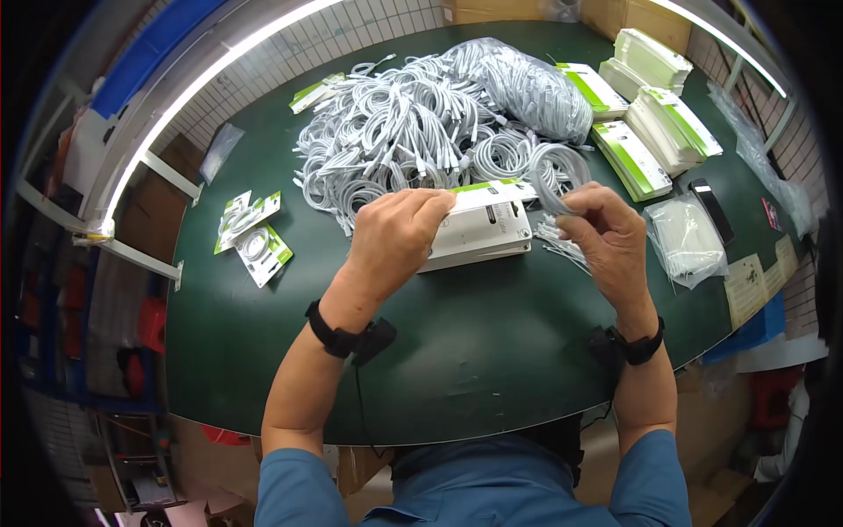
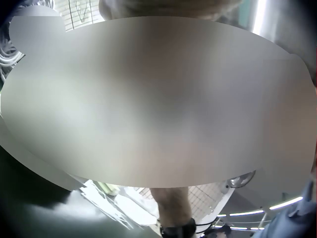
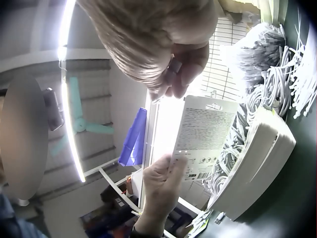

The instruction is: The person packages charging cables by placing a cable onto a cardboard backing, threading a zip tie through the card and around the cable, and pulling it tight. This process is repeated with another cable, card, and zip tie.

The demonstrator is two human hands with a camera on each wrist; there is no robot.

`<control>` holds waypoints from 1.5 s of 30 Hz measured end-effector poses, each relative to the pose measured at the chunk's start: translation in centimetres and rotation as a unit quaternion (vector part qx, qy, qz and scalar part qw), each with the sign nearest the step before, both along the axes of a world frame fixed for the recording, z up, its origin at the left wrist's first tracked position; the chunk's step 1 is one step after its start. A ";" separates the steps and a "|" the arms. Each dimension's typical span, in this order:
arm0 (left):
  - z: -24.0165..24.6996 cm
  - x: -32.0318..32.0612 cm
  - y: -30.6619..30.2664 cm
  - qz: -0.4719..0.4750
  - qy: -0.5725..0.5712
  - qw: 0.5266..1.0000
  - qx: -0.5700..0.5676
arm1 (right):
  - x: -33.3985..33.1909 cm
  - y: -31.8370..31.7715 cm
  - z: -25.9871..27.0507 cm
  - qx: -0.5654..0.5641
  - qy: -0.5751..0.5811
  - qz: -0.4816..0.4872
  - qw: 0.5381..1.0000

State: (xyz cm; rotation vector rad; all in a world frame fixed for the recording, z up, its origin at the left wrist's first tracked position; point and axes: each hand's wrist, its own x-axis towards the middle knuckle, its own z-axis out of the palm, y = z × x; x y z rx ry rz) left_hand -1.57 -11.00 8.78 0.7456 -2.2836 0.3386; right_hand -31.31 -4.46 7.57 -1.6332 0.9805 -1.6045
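Note:
My left hand [image 1: 399, 230] grips a white card with green print [image 1: 493, 191] by its left edge. In the right wrist view, the printed back of this card [image 3: 205, 131] faces the camera, with text, a barcode and a hang slot at the top. Raised at the right, my right hand [image 1: 608, 235] pinches a coiled grey-white cable [image 1: 559, 169] between thumb and fingers. A small grey connector [image 3: 173, 69] shows at its fingertips. Below the held card sits a stack of white cards [image 1: 481, 233]. A large blurred patch hides most of the left wrist view.
A big heap of coiled cables [image 1: 386, 132] covers the back of the green table [image 1: 395, 386], beside a bag of cables [image 1: 527, 88]. Card stacks [image 1: 632, 160], a phone [image 1: 711, 211] and a clear plastic bag [image 1: 688, 241] lie right. Carded cables [image 1: 255, 250] lie left. White ties [image 1: 562, 241] sit near the stack.

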 end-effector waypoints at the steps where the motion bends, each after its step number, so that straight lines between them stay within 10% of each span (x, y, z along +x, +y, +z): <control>1: 0.8 0.0 1.3 0.001 -0.008 1.000 0.001 | 0.2 0.3 0.1 0.003 -0.020 -0.010 1.000; 14: -2.8 0.5 10.6 -0.015 -0.021 0.958 0.286 | 5.8 3.5 -2.8 -0.127 0.267 0.038 0.955; 23: -2.8 0.7 13.9 -0.041 0.170 0.968 0.181 | 5.7 3.0 -3.6 -0.145 0.235 0.024 0.961; 25: -3.3 0.6 16.1 -0.057 0.265 0.863 0.427 | 5.7 3.1 -3.7 -0.151 0.235 0.036 0.959; 27: -3.7 0.1 17.2 -0.043 0.369 0.609 0.701 | 6.0 3.1 -3.7 -0.160 0.236 0.056 0.957; 30: -6.6 0.6 16.2 -0.124 0.527 0.297 0.786 | 6.6 3.5 -3.7 -0.191 0.236 0.083 0.949; 40: -6.2 0.4 18.1 -0.118 0.611 0.214 0.753 | 6.9 4.6 -2.8 -0.229 0.297 0.115 0.920; 45: -5.0 -0.4 17.4 -0.134 0.575 0.376 0.714 | 6.6 4.3 0.7 -0.139 0.325 0.149 0.923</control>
